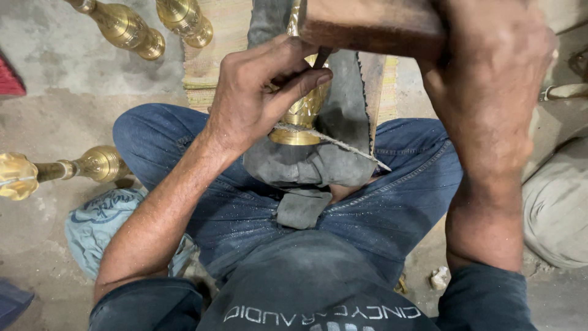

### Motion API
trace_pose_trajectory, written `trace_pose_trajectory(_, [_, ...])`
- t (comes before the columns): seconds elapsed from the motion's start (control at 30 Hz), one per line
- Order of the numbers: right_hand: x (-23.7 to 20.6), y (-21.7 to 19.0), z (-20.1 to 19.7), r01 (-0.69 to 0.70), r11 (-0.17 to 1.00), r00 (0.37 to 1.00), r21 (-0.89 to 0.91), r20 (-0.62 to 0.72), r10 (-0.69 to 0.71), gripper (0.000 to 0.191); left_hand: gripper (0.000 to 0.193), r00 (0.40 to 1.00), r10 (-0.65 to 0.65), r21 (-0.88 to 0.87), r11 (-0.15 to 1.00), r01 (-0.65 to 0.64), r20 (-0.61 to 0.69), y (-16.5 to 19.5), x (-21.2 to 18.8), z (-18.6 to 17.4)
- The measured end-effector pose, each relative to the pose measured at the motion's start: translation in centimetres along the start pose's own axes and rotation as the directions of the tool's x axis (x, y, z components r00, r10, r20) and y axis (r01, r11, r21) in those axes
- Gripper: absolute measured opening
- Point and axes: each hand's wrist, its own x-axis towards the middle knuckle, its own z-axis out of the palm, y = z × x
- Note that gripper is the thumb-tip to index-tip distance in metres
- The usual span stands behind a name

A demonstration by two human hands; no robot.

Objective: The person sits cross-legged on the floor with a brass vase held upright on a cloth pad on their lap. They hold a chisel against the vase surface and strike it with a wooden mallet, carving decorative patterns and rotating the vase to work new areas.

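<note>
My left hand point(257, 92) pinches a thin dark chisel point(322, 56) between thumb and fingers, its tip on a shiny brass piece point(301, 119). That brass piece rests on a grey cloth pad point(318, 162) in my lap, between my jeans-clad legs. My right hand point(490, 79) is raised close to the camera and grips a brown wooden mallet point(373, 24), whose block hangs just above the chisel's top. Part of the brass piece is hidden by my left hand and the mallet.
Two brass vase-like pieces point(131, 30) point(187, 21) lie on the concrete floor at the top left. Another long brass piece point(61, 168) lies at the left. A light blue bag point(98, 224) sits by my left leg, a grey sack point(557, 205) at the right.
</note>
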Motion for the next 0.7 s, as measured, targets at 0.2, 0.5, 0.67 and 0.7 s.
trace_pose_trajectory(0.2, [-0.3,0.3,0.2,0.073,0.996,0.997,0.057,0.001,-0.074,0.025,0.026,1.0,0.008,0.017,1.0,-0.008,0.009,-0.7,0.0,0.1])
trace_pose_trajectory(0.5, [0.0,0.5,0.6,-0.149,0.974,0.987,0.169,0.078,0.138,0.019,0.03,1.0,0.029,-0.064,0.998,-0.029,0.001,-0.5,-0.2,-0.1])
trace_pose_trajectory(0.67, [-0.5,0.9,0.7,0.027,1.0,1.0,-0.01,0.013,-0.027,0.02,0.031,1.0,0.021,-0.052,0.998,-0.02,0.018,-0.4,-0.2,-0.2])
trace_pose_trajectory(0.7, [-0.6,1.0,0.7,0.031,0.999,0.999,-0.023,0.012,-0.031,0.02,0.031,1.0,0.014,-0.049,0.999,-0.013,0.02,-0.4,-0.2,-0.1])
